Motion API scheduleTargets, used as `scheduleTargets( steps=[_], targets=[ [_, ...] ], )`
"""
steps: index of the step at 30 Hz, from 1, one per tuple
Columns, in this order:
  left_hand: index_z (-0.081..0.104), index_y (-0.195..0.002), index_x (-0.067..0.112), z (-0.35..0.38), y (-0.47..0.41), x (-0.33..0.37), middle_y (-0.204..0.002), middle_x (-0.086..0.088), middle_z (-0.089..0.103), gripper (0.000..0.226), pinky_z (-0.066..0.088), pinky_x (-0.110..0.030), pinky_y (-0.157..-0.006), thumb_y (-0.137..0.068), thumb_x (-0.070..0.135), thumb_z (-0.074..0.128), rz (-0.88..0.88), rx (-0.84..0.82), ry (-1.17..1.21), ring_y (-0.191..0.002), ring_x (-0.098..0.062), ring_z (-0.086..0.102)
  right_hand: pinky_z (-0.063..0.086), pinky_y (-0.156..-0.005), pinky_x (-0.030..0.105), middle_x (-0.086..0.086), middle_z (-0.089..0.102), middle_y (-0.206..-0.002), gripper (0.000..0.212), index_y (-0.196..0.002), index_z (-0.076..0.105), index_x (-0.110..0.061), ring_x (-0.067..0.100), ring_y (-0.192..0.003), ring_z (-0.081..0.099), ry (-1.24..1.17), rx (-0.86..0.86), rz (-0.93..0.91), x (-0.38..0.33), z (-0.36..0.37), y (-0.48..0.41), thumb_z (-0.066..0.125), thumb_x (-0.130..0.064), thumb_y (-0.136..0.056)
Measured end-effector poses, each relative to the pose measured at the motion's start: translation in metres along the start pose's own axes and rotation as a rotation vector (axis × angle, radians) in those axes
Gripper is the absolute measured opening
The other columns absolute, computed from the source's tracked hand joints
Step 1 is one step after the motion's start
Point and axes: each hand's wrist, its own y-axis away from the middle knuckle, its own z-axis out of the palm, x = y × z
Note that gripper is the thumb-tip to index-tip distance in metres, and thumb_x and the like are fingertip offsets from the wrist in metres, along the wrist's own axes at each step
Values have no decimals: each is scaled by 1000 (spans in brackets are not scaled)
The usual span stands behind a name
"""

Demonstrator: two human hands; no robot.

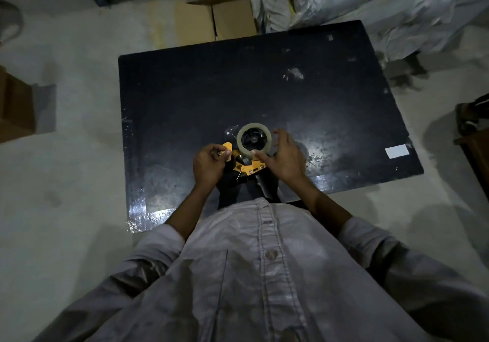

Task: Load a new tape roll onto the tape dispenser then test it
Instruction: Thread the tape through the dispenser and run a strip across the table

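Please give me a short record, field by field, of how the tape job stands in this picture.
surface: black board lying on a pale floor
tape roll: clear roll, seated on the hub of the tape dispenser
tape dispenser: yellow frame, lying on its side on the board
left hand: closed on the yellow flap at the dispenser's front end
right hand: thumb on the roll's near edge, fingers spread round its right side
nearby: cardboard box beyond the board
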Motion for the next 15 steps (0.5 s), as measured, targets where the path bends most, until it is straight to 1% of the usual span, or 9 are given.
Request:
scheduleTargets(
  steps=[1, 3, 4, 6, 8, 10, 11, 13, 15],
  targets=[
    [79, -94, 36, 3, 0, -3, -85, 3, 78, 11, 65, -50, -79, -92, 40, 89, -3, -13, 19, -83, -23, 77, 63, -95, 46, 10, 57, -152, 98, -159, 47, -23, 32, -133, 65, 27, -17, 1, -4, -1, -9, 85, -75, -85],
    [79, -94, 33, 6, 2, -9, -77, -1, 75, 13, 66, -55, -72, -91, 42, 87, -16, -12, 85, -72, -30, 76, 61, -102, 51, 15, 47, -157, 110, -164, 44, -21, 35, -143, 55, 83, -62, 11, -11, 0, -25, 89, -76, -81],
    [79, -95, 31, 5, 3, -10, -75, -5, 74, 13, 66, -57, -68, -92, 40, 88, -28, -5, 115, -68, -34, 75, 61, -104, 53, 15, 45, -157, 115, -166, 42, -21, 37, -145, 52, 109, -88, 15, -14, 1, -31, 88, -79, -78],
    [79, -95, 25, 3, 5, -6, -78, -12, 74, 12, 66, -58, -61, -94, 29, 90, -42, 8, 154, -65, -39, 74, 59, -108, 56, 16, 43, -159, 123, -168, 40, -19, 38, -147, 50, 153, -147, 27, -18, 5, -39, 88, -83, -74],
    [78, -95, 21, 1, 2, -3, -82, -14, 75, 13, 65, -59, -58, -95, 25, 90, -37, -1, 149, -68, -40, 74, 56, -112, 56, 16, 43, -161, 123, -168, 41, -17, 38, -148, 48, 188, -192, 21, -22, 7, -43, 90, -80, -74],
    [77, -94, 24, 1, -4, -3, -82, -8, 75, 14, 64, -60, -61, -95, 28, 90, -18, -37, 130, -70, -40, 74, 53, -116, 54, 15, 43, -162, 119, -169, 42, -18, 38, -150, 45, 181, -221, -1, -26, 4, -49, 96, -69, -76],
    [76, -94, 26, 1, -8, -4, -81, -5, 75, 16, 64, -61, -63, -93, 32, 90, -13, -52, 121, -72, -40, 73, 51, -118, 54, 15, 42, -164, 118, -170, 42, -19, 39, -151, 44, 176, -252, -19, -26, 0, -53, 100, -60, -76],
    [74, -93, 28, 2, -16, -5, -80, -2, 75, 22, 64, -61, -65, -89, 44, 88, 0, -73, 107, -73, -38, 73, 46, -124, 54, 15, 38, -170, 119, -174, 39, -21, 42, -155, 41, 203, -345, -84, -25, -8, -63, 104, -44, -77],
    [73, -93, 29, 2, -21, -1, -83, 1, 75, 25, 65, -62, -65, -87, 49, 85, 26, -101, 111, -77, -36, 74, 41, -129, 55, 15, 36, -173, 120, -177, 37, -22, 43, -157, 38, 222, -438, -140, -23, -17, -74, 104, -35, -78]
  ],
)
